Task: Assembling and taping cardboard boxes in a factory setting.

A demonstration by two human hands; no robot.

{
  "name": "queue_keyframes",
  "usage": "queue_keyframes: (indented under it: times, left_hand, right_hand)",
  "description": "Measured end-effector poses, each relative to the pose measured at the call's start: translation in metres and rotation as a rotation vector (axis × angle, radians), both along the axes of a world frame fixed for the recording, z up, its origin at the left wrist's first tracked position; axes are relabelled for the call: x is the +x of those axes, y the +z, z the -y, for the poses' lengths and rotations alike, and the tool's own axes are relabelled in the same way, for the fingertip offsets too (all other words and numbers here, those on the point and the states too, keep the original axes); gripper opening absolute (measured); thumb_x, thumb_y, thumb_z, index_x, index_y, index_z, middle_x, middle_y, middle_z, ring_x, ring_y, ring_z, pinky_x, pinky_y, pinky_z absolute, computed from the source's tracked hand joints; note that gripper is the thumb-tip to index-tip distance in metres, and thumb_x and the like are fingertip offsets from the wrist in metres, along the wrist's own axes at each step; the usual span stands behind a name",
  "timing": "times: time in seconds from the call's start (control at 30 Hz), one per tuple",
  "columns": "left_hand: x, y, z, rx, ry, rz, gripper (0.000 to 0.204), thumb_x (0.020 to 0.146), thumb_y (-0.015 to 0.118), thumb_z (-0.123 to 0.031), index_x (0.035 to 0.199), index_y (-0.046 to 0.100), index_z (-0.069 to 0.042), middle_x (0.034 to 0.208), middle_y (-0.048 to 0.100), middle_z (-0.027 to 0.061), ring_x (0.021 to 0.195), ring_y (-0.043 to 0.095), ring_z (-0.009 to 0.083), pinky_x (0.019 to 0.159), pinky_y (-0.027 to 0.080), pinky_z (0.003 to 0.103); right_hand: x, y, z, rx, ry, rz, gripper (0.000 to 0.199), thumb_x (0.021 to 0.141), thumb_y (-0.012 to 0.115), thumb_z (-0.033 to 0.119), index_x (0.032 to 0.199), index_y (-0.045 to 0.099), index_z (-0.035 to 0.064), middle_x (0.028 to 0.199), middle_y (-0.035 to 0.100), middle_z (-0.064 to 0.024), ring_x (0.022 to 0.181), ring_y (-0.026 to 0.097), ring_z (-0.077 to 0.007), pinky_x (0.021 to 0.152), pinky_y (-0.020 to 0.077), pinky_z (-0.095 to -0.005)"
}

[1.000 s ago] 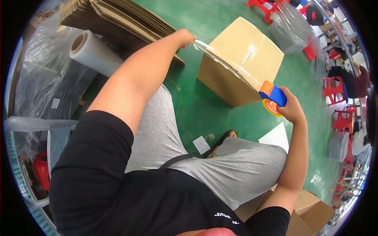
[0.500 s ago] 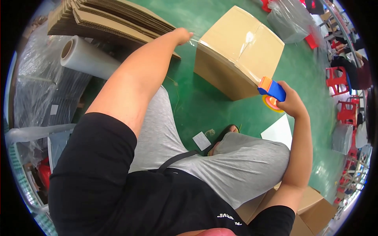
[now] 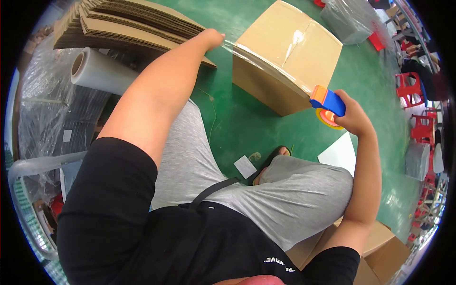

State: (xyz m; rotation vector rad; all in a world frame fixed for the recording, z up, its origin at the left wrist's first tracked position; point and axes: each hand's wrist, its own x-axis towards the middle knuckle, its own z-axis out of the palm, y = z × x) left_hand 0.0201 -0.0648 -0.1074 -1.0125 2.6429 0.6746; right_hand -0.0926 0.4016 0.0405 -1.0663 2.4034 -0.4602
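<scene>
Glossy green floor (image 3: 237,118), smooth and reflective, carrying everything here. Stack of flattened cardboard sheets (image 3: 137,21) at the far left part of the floor, corrugated edges showing as ribbed layers. Closed brown cardboard box (image 3: 289,52) on the floor ahead, matte, square-cornered, a shiny clear strip running down its top seam. Roll of clear plastic film (image 3: 102,73) lying just beside the stack, a cylinder on a brown cardboard core. More crinkled plastic wrap (image 3: 42,109) heaped along the left edge of the floor. Clear bag (image 3: 351,19) full of something at the far right, next to red plastic stools (image 3: 411,88). Another open brown box (image 3: 380,247) near the right knee. White sheet (image 3: 339,154) flat on the floor by the right leg; small white slip (image 3: 245,166) between the feet. Stretch of clear tape (image 3: 266,61), thin and glinting, drawn taut across the near top edge of the box, from left hand to dispenser. Left hand (image 3: 213,37) reached out to the box's left corner, fingers pinched on the tape end. Right hand (image 3: 354,116) closed round the tape dispenser (image 3: 327,102), blue plastic body with an orange tip and an orange-rimmed roll, held in the air just off the box's right corner.
</scene>
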Motion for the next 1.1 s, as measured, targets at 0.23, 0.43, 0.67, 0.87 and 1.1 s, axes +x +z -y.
queue_keyframes:
  times: [0.23,0.43,0.67,0.87,1.1]
  left_hand:
    - [-0.004,-0.013,-0.045,0.126,0.107,0.109,0.044,0.098,0.044,-0.041,0.081,0.064,-0.005,0.079,0.063,0.0090,0.068,0.064,0.0230,0.062,0.049,0.043]
    - [0.003,-0.021,-0.056,0.590,0.394,0.451,0.044,0.094,0.048,-0.047,0.098,0.063,-0.007,0.091,0.060,0.0036,0.078,0.065,0.0212,0.067,0.049,0.039]
    - [0.036,-0.128,0.080,-0.035,0.109,0.454,0.059,0.091,0.052,-0.046,0.124,0.055,0.003,0.129,0.056,0.0171,0.118,0.056,0.0296,0.099,0.042,0.044]
    - [-0.031,0.049,-0.067,-0.338,0.333,-0.680,0.080,0.092,0.051,-0.046,0.149,0.020,0.000,0.152,0.024,0.0187,0.141,0.026,0.0343,0.113,0.025,0.049]
    - [-0.084,0.124,-0.200,-0.210,-0.292,-0.880,0.104,0.088,0.048,-0.062,0.149,0.000,0.006,0.158,0.001,0.0232,0.146,0.001,0.0396,0.117,0.004,0.052]
  right_hand:
    - [0.004,-0.001,0.007,0.063,0.001,-0.040,0.054,0.066,0.061,0.004,0.118,0.051,0.0053,0.092,0.062,-0.0193,0.085,0.062,-0.0333,0.078,0.0480,-0.0373]
    - [-0.001,-0.002,0.004,0.071,0.009,-0.051,0.048,0.066,0.062,0.005,0.113,0.053,0.0056,0.091,0.063,-0.0201,0.086,0.062,-0.0361,0.077,0.0476,-0.0395]
    - [0.008,-0.006,0.060,-0.023,0.134,-0.019,0.046,0.065,0.061,0.004,0.110,0.052,0.0052,0.088,0.061,-0.0199,0.083,0.060,-0.0362,0.076,0.0468,-0.0392]
    - [0.002,0.005,0.008,0.080,0.021,-0.052,0.044,0.066,0.060,0.004,0.109,0.052,0.0051,0.088,0.061,-0.0197,0.085,0.060,-0.0361,0.077,0.0464,-0.0397]
    - [-0.001,-0.001,0.015,0.058,0.051,-0.046,0.043,0.069,0.064,0.009,0.111,0.054,0.0064,0.094,0.065,-0.0205,0.091,0.061,-0.0385,0.080,0.0476,-0.0416]
